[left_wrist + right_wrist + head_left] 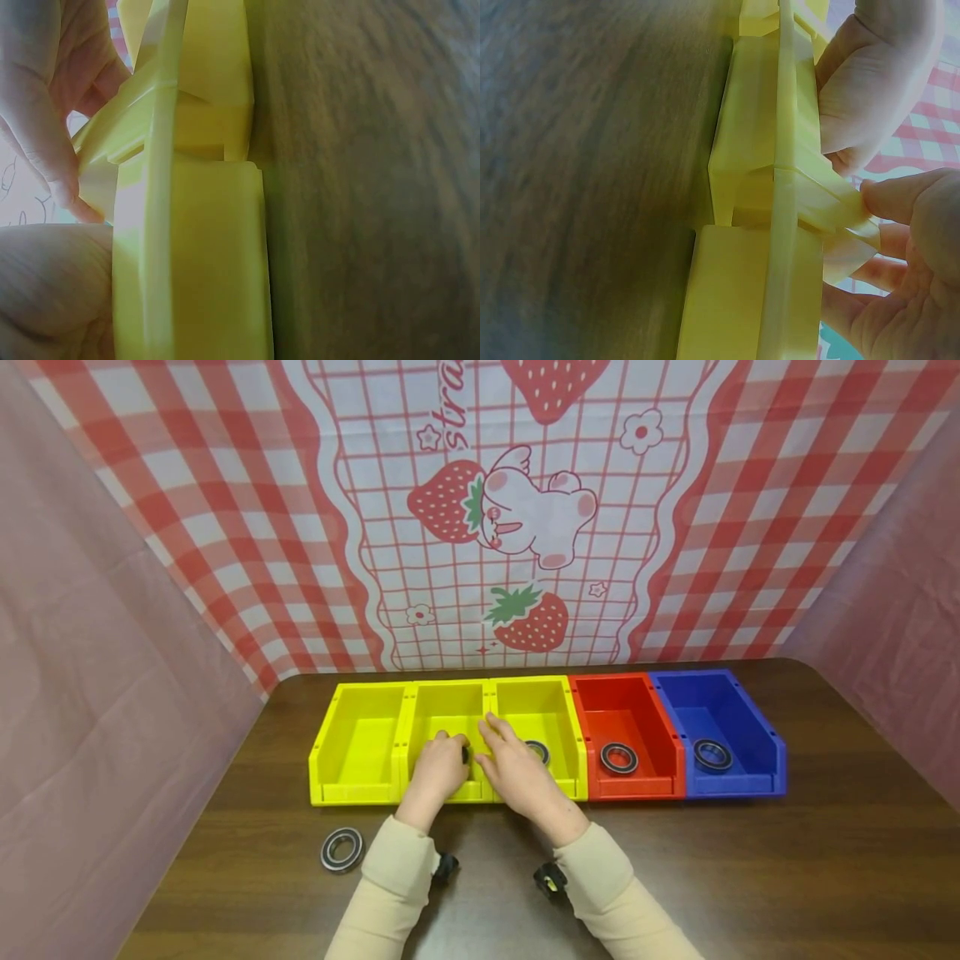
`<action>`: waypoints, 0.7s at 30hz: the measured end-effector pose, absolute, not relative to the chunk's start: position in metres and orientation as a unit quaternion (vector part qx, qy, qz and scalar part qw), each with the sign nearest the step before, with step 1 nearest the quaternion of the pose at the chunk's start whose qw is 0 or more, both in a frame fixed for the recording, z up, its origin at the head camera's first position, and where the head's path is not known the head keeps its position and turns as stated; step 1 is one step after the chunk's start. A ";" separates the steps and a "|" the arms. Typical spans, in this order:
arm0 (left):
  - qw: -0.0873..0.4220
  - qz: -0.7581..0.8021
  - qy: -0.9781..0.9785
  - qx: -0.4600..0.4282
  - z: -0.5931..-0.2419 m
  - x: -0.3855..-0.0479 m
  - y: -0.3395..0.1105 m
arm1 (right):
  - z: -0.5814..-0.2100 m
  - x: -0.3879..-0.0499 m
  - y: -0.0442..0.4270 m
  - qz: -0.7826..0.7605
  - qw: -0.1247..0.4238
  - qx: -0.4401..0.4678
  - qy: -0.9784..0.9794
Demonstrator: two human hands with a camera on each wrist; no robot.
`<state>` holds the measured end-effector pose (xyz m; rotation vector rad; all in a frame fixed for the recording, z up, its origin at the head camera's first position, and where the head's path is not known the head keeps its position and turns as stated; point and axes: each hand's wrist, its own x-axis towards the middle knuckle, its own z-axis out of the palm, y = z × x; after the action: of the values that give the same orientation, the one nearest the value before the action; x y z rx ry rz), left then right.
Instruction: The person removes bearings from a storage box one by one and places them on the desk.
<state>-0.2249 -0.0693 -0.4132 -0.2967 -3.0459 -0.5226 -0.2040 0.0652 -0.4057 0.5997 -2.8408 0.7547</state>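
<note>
My left hand [438, 767] reaches down into the second yellow bin [450, 697] from the left, its fingers curled around a ball bearing [466, 755] whose dark edge shows beside the fingertips. Over the divider with the third yellow bin [536, 693], my right hand [521, 777] has its fingers fairly straight and holds nothing I can see. A second bearing [538, 750] lies in that third bin, partly covered by the right hand. In the right wrist view, the right thumb and fingers [900, 199] are spread apart near the bin's edge. Bin walls hide the left fingertips there.
The leftmost yellow bin [366, 727] shows a bare floor. One bearing lies in the red bin [618, 714] and one in the blue bin [697, 722]. Another bearing [342, 850] rests on the wooden table [247, 868], left of the left forearm. A patterned cloth [525, 610] hangs behind.
</note>
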 end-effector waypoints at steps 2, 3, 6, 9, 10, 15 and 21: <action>0.016 -0.169 -0.981 -0.096 -0.413 -0.225 -0.069 | -0.406 -0.204 0.065 0.252 0.069 0.199 -0.945; 0.015 -0.170 -0.981 -0.096 -0.413 -0.225 -0.069 | -0.405 -0.204 0.065 0.253 0.069 0.199 -0.944; 0.016 -0.168 -0.981 -0.097 -0.413 -0.226 -0.069 | -0.405 -0.204 0.066 0.253 0.069 0.200 -0.944; 0.023 -0.168 -0.981 -0.099 -0.412 -0.225 -0.069 | -0.405 -0.203 0.066 0.250 0.073 0.203 -0.944; 0.026 -0.168 -0.980 -0.100 -0.412 -0.225 -0.070 | -0.405 -0.203 0.066 0.250 0.075 0.204 -0.944; 0.038 -0.173 -0.979 -0.102 -0.411 -0.223 -0.069 | -0.405 -0.203 0.066 0.245 0.080 0.208 -0.943; 0.040 -0.178 -0.979 -0.093 -0.408 -0.224 -0.069 | -0.406 -0.204 0.066 0.243 0.088 0.214 -0.942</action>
<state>-0.2236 -0.0692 -0.4085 -0.2859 -2.9983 -0.5465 -0.2037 0.0665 -0.4064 0.6370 -2.8052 0.7228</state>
